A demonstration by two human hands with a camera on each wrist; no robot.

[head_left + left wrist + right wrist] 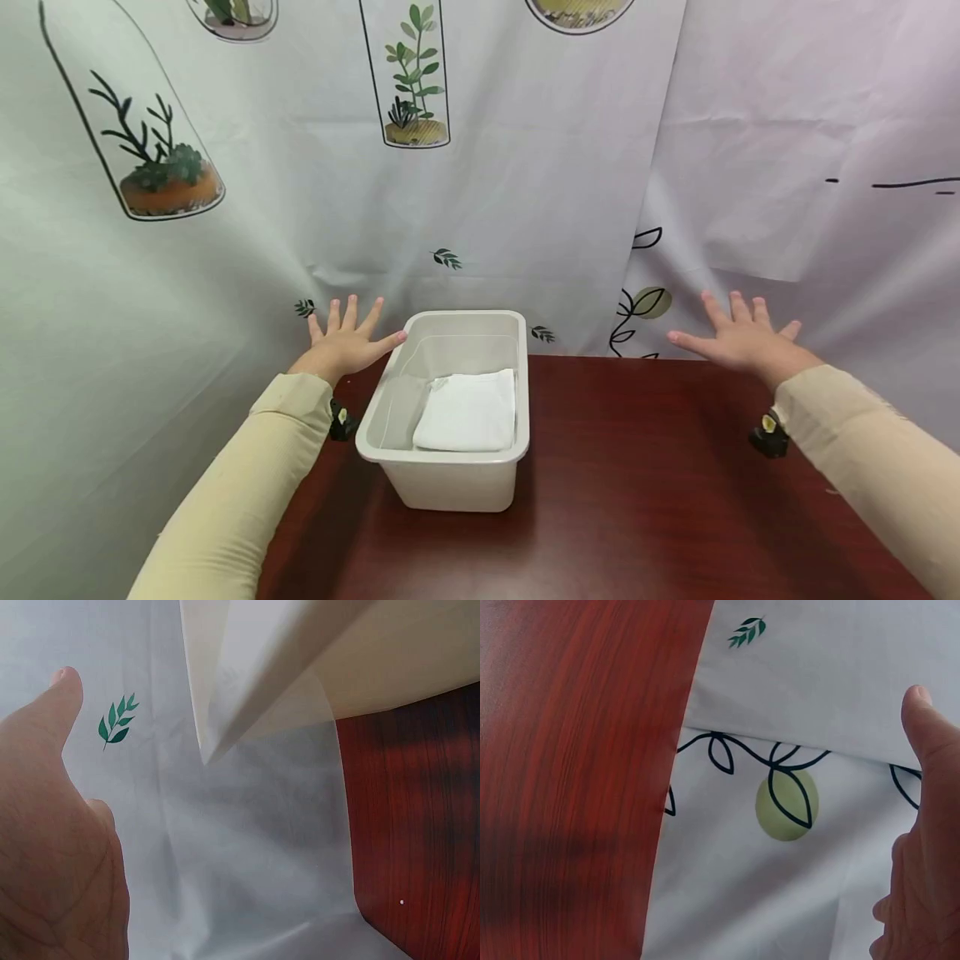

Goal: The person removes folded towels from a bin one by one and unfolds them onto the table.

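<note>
Both hands are held up with fingers spread and nothing in them. My left hand (pixel 343 346) is beside the far left rim of a white plastic tub (pixel 455 487), its thumb tip overlapping that rim in the head view. Inside the tub lies a folded white cloth (pixel 468 412). My right hand (pixel 746 337) stays well to the right of the tub, above the far edge of the table. In the left wrist view the left hand (pixel 60 840) shows its thumb and part of the palm. The right wrist view shows the right hand (pixel 934 840) at its right side.
The tub stands on a dark red wooden table (pixel 637 500). A white curtain (pixel 525 208) printed with plants in jars hangs behind the table and along the left. Each wrist carries a small black device (pixel 768 435) below a cream sleeve (pixel 862 433).
</note>
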